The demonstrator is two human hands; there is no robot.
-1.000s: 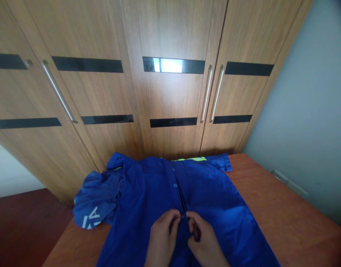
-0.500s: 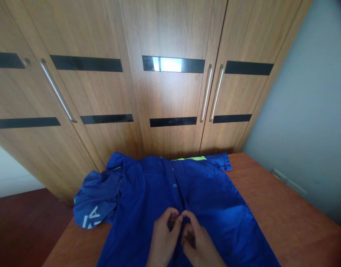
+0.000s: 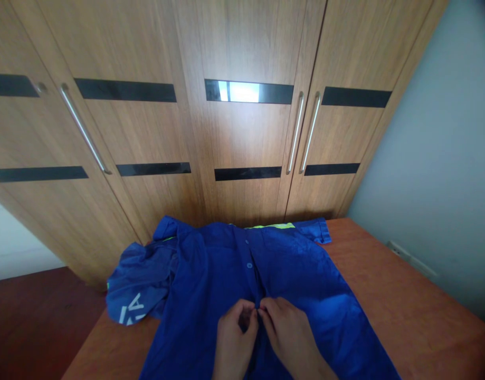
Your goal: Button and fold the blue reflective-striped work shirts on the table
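A blue button-up shirt (image 3: 305, 285) is being spread flat on the wooden table (image 3: 416, 311). Its front placket is being pinched by the curled fingers of the left hand (image 3: 234, 338) and the right hand (image 3: 292, 335), fingertips meeting, seemingly around a button that is hidden.

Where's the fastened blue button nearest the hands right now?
In the head view, that blue button sits on the shirt placket near centre frame, just above where the left hand and right hand pinch the fabric.
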